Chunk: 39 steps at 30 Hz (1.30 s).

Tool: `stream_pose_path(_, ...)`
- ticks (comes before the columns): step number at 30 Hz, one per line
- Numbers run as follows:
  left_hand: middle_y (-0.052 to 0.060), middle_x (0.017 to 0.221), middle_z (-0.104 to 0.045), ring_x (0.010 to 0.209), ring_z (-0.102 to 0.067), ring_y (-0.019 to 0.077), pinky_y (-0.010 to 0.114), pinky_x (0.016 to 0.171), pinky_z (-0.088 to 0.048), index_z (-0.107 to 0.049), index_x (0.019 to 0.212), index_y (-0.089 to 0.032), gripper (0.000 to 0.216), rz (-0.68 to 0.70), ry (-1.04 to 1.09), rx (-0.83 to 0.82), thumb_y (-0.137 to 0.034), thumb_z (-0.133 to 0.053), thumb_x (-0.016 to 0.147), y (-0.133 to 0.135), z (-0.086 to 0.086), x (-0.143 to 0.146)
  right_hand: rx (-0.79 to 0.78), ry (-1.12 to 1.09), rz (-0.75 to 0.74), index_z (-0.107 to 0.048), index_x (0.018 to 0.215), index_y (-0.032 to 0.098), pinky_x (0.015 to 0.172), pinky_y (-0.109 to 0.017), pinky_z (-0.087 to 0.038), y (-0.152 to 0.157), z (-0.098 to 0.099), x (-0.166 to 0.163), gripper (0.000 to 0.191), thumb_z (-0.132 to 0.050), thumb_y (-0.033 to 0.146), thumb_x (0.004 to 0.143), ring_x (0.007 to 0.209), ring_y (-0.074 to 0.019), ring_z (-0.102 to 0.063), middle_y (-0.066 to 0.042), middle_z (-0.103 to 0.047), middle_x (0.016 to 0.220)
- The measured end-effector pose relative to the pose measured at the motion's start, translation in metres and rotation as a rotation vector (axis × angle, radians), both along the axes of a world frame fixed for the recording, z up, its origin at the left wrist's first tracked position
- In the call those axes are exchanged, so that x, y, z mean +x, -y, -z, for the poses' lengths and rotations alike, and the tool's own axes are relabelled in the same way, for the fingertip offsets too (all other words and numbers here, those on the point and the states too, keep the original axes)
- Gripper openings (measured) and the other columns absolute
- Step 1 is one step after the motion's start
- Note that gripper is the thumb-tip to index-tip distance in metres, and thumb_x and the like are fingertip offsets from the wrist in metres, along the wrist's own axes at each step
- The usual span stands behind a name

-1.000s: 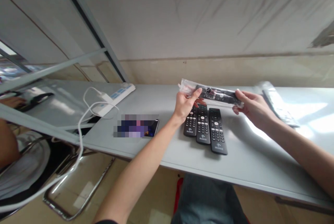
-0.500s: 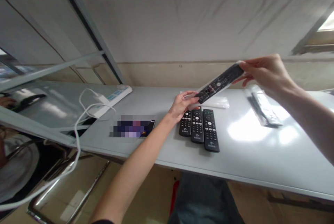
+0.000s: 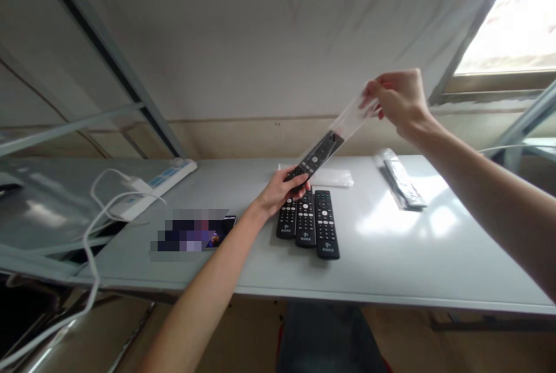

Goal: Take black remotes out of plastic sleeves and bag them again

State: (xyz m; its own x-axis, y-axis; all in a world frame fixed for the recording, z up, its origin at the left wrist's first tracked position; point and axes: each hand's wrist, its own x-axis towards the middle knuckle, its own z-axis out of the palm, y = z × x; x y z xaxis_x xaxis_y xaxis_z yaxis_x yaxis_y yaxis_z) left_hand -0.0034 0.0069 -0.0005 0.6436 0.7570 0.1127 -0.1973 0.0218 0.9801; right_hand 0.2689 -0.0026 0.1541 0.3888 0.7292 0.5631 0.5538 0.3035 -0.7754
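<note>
My left hand (image 3: 282, 190) is closed round the lower end of a black remote control (image 3: 319, 153), which tilts up to the right. A clear plastic bag (image 3: 351, 115) covers the remote's upper part and stretches beyond it. Its far end is pinched in the fingers of my right hand (image 3: 397, 101), raised above the table. Below my left hand, three more black remote controls (image 3: 306, 228) lie side by side on the table, their top ends partly hidden. Behind them lie flat clear plastic bags (image 3: 332, 178).
A bagged dark item (image 3: 402, 182) lies on the grey table (image 3: 382, 269) to the right. At left are a phone (image 3: 221, 231), partly pixelated, and a white power strip (image 3: 160, 187) with a white cable (image 3: 89, 245) hanging over the edge. A wall stands behind.
The bag has slid up along the remote, leaving an empty stretch toward my right hand. My left hand now grips the remote's lower end. The view has shifted to the right.
</note>
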Motion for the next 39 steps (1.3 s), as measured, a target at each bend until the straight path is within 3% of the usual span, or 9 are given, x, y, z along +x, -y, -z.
stream_pose_path(3, 0.001, 0.080, -0.065, 0.057, -0.051, 0.0047, 0.019, 0.052, -0.036, -0.071, 0.101, -0.013, 0.042, -0.051, 0.006, -0.015, -0.046, -0.089, 0.083, 0.000, -0.001, 0.001, 0.031, -0.349, 0.133, -0.068, 0.084, 0.013, 0.052, -0.028, -0.038, 0.002, 0.029, 0.024, 0.014, -0.063, 0.011, 0.097, 0.054, -0.0106, -0.060, -0.006, -0.067, 0.073)
stream_pose_path(8, 0.001, 0.074, -0.065, 0.051, -0.050, 0.0051, 0.019, 0.045, -0.034, -0.068, 0.090, -0.012, 0.040, -0.200, 0.003, -0.024, -0.045, -0.088, 0.081, -0.004, 0.003, 0.003, 0.022, -0.662, 0.308, -0.042, 0.093, 0.026, 0.048, -0.024, -0.042, 0.004, 0.097, 0.046, 0.022, -0.029, 0.017, 0.107, 0.049, -0.0098, -0.058, 0.003, -0.054, 0.076)
stream_pose_path(12, 0.000, 0.071, -0.065, 0.050, -0.051, 0.0059, 0.019, 0.042, -0.037, -0.062, 0.083, -0.015, 0.040, -0.391, 0.136, -0.114, -0.043, -0.090, 0.076, -0.011, 0.008, 0.003, -0.064, -0.763, 0.223, -0.034, 0.097, 0.029, 0.042, -0.020, -0.041, 0.007, 0.151, 0.039, 0.011, -0.040, 0.029, 0.106, 0.054, -0.0147, -0.068, 0.003, -0.063, 0.077)
stream_pose_path(16, -0.001, 0.078, -0.070, 0.058, -0.062, 0.0090, 0.020, 0.047, -0.049, -0.062, 0.092, -0.019, 0.037, -0.551, 0.281, -0.108, -0.039, -0.090, 0.079, -0.015, 0.006, 0.003, -0.125, -0.748, 0.097, -0.037, 0.107, 0.030, 0.045, -0.019, -0.044, 0.009, 0.179, 0.025, 0.019, -0.054, 0.027, 0.099, 0.055, -0.0138, -0.068, 0.004, -0.068, 0.078)
stream_pose_path(22, 0.003, 0.099, -0.080, 0.073, -0.075, 0.0148, 0.022, 0.055, -0.057, -0.055, 0.106, -0.023, 0.039, -0.449, 0.227, -0.101, -0.036, -0.086, 0.085, -0.009, 0.002, 0.006, -0.211, -0.443, -0.041, -0.039, 0.116, 0.029, 0.050, -0.025, -0.044, 0.008, 0.195, 0.013, 0.035, -0.063, 0.039, 0.091, 0.060, -0.0173, -0.065, 0.002, -0.067, 0.080)
stream_pose_path(25, 0.006, 0.102, -0.080, 0.076, -0.076, 0.0159, 0.021, 0.054, -0.057, -0.055, 0.109, -0.021, 0.039, -0.379, 0.166, -0.073, -0.033, -0.085, 0.086, -0.006, 0.002, 0.007, -0.209, -0.154, 0.009, -0.045, 0.117, 0.027, 0.072, -0.039, -0.054, 0.011, 0.198, 0.009, 0.040, -0.066, 0.041, 0.086, 0.083, -0.0238, -0.067, -0.005, -0.068, 0.092)
stream_pose_path(29, 0.009, 0.101, -0.079, 0.072, -0.075, 0.0155, 0.020, 0.053, -0.056, -0.057, 0.113, -0.018, 0.043, -0.308, 0.065, 0.004, -0.035, -0.085, 0.086, -0.001, 0.000, 0.007, -0.068, 0.000, 0.100, -0.056, 0.115, 0.025, 0.104, -0.050, -0.046, 0.022, 0.182, -0.002, 0.038, -0.070, 0.044, 0.085, 0.113, -0.0289, -0.057, -0.010, -0.064, 0.113)
stream_pose_path(35, 0.008, 0.091, -0.079, 0.055, -0.066, 0.0131, 0.023, 0.051, -0.052, -0.063, 0.117, -0.016, 0.050, -0.094, -0.130, 0.146, -0.048, -0.086, 0.085, 0.013, -0.008, 0.010, -0.227, -0.299, -0.553, -0.058, 0.094, 0.024, 0.071, -0.031, -0.044, 0.052, 0.153, -0.043, 0.048, -0.050, 0.071, 0.100, 0.075, -0.0165, -0.053, -0.001, -0.060, 0.082)
stream_pose_path(39, 0.008, 0.089, -0.079, 0.071, -0.070, 0.0185, 0.027, 0.065, -0.055, -0.075, 0.114, -0.016, 0.050, -0.114, -0.194, 0.300, -0.060, -0.077, 0.090, 0.014, -0.009, 0.011, -0.287, -0.503, -0.582, -0.046, 0.079, 0.025, 0.058, -0.028, -0.034, 0.053, 0.150, -0.046, 0.048, -0.065, 0.067, 0.094, 0.062, -0.0119, -0.041, 0.003, -0.048, 0.070)
